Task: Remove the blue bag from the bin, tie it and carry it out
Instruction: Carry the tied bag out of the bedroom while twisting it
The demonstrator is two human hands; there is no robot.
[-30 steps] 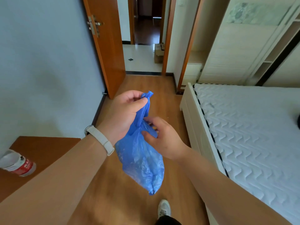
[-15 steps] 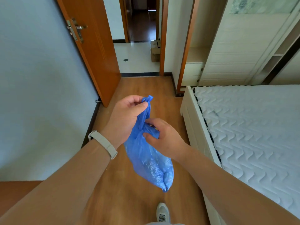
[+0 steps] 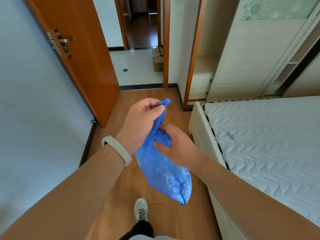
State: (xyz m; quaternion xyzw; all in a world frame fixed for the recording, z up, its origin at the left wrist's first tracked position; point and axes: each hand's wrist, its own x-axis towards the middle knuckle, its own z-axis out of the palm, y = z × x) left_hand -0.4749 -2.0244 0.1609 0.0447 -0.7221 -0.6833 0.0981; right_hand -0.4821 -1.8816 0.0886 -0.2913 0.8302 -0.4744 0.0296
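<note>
A blue plastic bag [image 3: 166, 175] hangs in front of me over the wooden floor. My left hand [image 3: 140, 123] pinches the bunched top of the bag, with the twisted end sticking up past the thumb. Just below it, my right hand [image 3: 174, 144] grips the bag's neck, fingers wrapped around the gathered plastic. The bag's lower part dangles loose and tilts to the right. No bin is in view.
An open orange door [image 3: 81, 54] stands at left against the blue wall. The doorway [image 3: 138, 70] ahead leads to a tiled hall with a cardboard box [image 3: 158, 58]. A white bed [image 3: 263, 146] fills the right side. My shoe [image 3: 141, 210] is on the floor below.
I have walked toward the doorway; the door and bed are closer and the desk with the bottle has left the view. Both hands keep their hold on the bag.
</note>
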